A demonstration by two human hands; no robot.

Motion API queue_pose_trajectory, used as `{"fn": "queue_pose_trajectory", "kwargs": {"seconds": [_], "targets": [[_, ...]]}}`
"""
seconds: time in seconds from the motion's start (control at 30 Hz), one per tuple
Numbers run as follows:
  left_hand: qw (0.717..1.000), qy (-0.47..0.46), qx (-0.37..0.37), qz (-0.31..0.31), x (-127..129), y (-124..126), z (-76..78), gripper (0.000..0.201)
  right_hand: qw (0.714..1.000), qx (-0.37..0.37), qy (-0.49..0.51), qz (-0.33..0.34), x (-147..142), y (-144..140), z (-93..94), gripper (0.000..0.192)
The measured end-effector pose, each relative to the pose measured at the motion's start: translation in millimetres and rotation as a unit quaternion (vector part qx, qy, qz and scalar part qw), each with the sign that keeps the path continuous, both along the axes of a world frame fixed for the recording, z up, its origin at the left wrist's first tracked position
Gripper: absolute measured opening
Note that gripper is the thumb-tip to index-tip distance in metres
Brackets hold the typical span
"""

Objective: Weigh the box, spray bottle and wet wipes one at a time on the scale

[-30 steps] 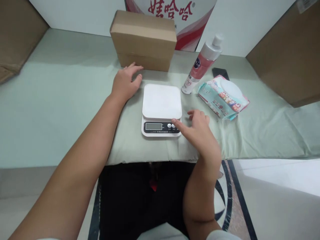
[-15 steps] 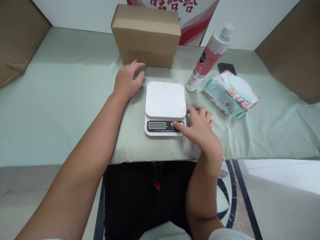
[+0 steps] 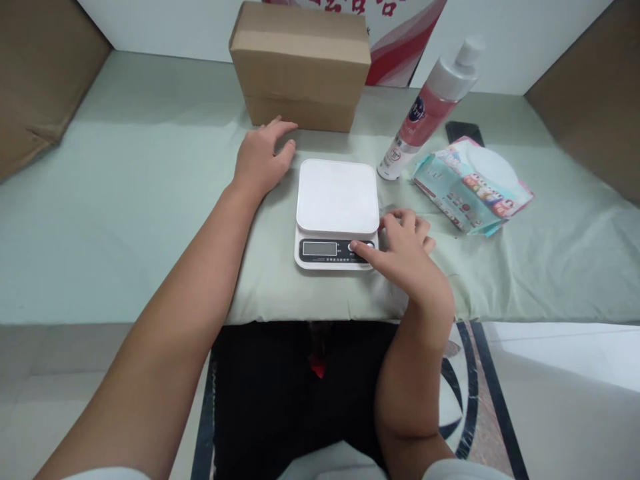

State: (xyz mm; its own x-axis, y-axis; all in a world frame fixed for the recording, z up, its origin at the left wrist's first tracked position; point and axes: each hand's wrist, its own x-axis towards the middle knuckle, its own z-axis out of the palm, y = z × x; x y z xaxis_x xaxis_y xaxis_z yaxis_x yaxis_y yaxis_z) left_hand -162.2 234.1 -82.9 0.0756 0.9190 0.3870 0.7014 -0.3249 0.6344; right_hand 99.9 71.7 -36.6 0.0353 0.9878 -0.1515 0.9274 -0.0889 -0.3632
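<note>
A white kitchen scale lies on the cloth-covered table with its platform bare and its small grey display showing no readable digits. My right hand is at the scale's lower right corner, thumb on a button of the black panel, the other fingers spread on the cloth by the scale's side. It grasps nothing. Left of the scale's far corner, my left hand rests open on the cloth, holding nothing. Its fingertips are close to the base of a brown cardboard box; whether they touch it, I cannot tell.
Right of the scale stands a pink-and-white bottle. Beside it lies a pack of wipes, with a dark flat object behind. Brown cardboard stands at the far left, more cardboard at the right. The table's front edge is near me.
The whole view has shifted slightly, so everything appears a little further right. My thumb stays on the scale's button, and my left hand keeps its place beside the box.
</note>
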Motion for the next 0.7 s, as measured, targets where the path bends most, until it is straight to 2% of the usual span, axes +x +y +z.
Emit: {"fn": "queue_pose_trajectory", "kwargs": {"seconds": [0.23, 0.5, 0.7], "targets": [[1.000, -0.008, -0.004, 0.006, 0.3, -1.1, 0.8, 0.037, 1.000, 0.010, -0.008, -0.008, -9.3, -7.9, 5.0, 0.038], [1.000, -0.012, -0.023, -0.004, -0.8, -0.5, 3.1, 0.055, 1.000, 0.024, 0.007, 0.004, -3.6, -6.8, -0.2, 0.031], [1.000, -0.015, -0.026, -0.002, 0.4, -2.1, 5.1, 0.070, 1.000, 0.022, 0.013, 0.008, -4.2, -2.1, -2.7, 0.033]]}}
